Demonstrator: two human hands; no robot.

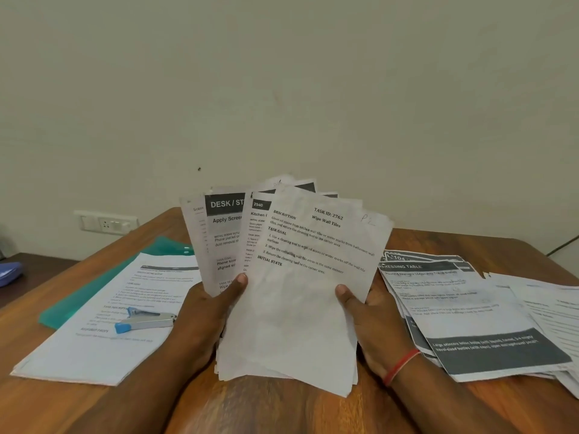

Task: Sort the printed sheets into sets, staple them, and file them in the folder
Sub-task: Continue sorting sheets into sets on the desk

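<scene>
**Work surface.** The wooden table runs from the near edge to the wall and carries all of the material.

**Sheets in hand.** A fan of printed sheets is held upright over the near centre of the table. The front sheet is headed "Wipe Wall Tiles". Behind it, to the left, the edges of sheets headed "Kitchen" and "DESK" show.

**Sorted piles.** A pile of sheets lies flat at the right, its top page headed "DRESSING TABLE". More loose pages lie beyond it at the far right edge. A flat set lies at the left.

**Folder.** The green folder lies at the left, partly under the flat set, with its far end exposed.

**Hands.** The left hand grips the left part of the fan, thumb on the front face. The right hand grips the right edge of the front sheet, also thumb on the front. The fingers behind the paper are hidden.

**Stapler.** The blue and silver stapler rests on the left set, just left of the left hand.

**Step in hand.** Judged from the layout, sorting is under way: the headings are being read so each sheet can be assigned.

**Next move.** The front sheet probably needs to be separated with the right hand and laid on its matching pile while the left hand keeps the rest fanned. Stapling and filing are not yet due.
</scene>
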